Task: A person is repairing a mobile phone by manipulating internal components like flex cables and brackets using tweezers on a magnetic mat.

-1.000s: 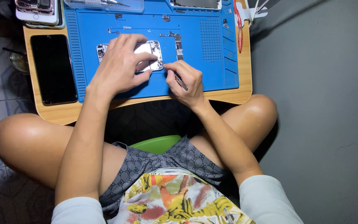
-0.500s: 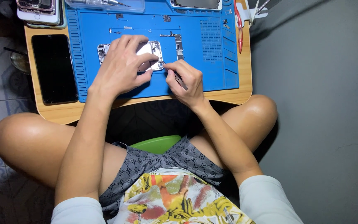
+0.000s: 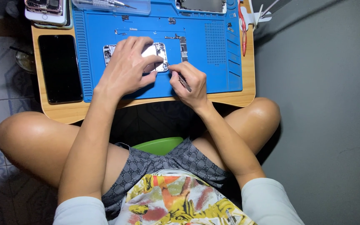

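An opened phone body (image 3: 157, 50) with bare inner parts lies on a blue work mat (image 3: 213, 54). My left hand (image 3: 126, 68) rests on it, fingers spread over its middle and pinning it down. My right hand (image 3: 188, 81) is just right of the phone and grips thin tweezers (image 3: 183, 80), their tip touching the phone's lower right edge. Much of the phone is hidden under my left hand.
A black phone screen (image 3: 60, 68) lies on the small wooden table (image 3: 63, 112) left of the mat. Small loose parts (image 3: 183, 43) lie on the mat. Red-handled cutters (image 3: 242, 29), a clear tool box (image 3: 111, 5) and other phones (image 3: 46, 10) line the far edge.
My right hand has shifted slightly left and up, bringing the tweezers' tip closer to the phone's edge. My left hand stays on the phone.
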